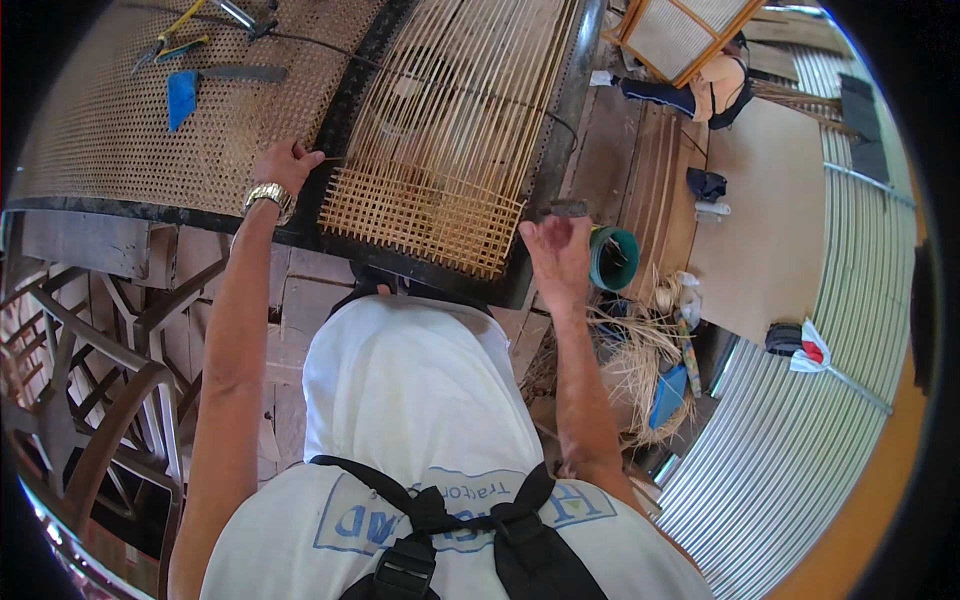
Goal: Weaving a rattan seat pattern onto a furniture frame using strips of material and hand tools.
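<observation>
A dark-framed panel (533, 255) in front of me carries a half-woven sheet of cane strands (420, 215), tightly crossed near me and running as loose lengthwise strands farther off. My left hand (283, 168) is closed in a pinch at the dark bar left of the weave. From its fingertips a thin, pin-like piece (336, 160) points toward the strands; its kind is too small to tell. At the right rail, my right hand (558, 255) is closed around what looks like a hammer (566, 208), its dark, blocky head showing beyond the fingers and its handle mostly hidden.
Finished cane mesh (110, 130) on the left bears pliers (165, 40) and a blue-handled knife (185, 95). A green bucket (613, 258) and loose cane fibres (645, 370) sit at right. Wooden chair frames (110, 400) stand at left; another person (715, 90) works at far right.
</observation>
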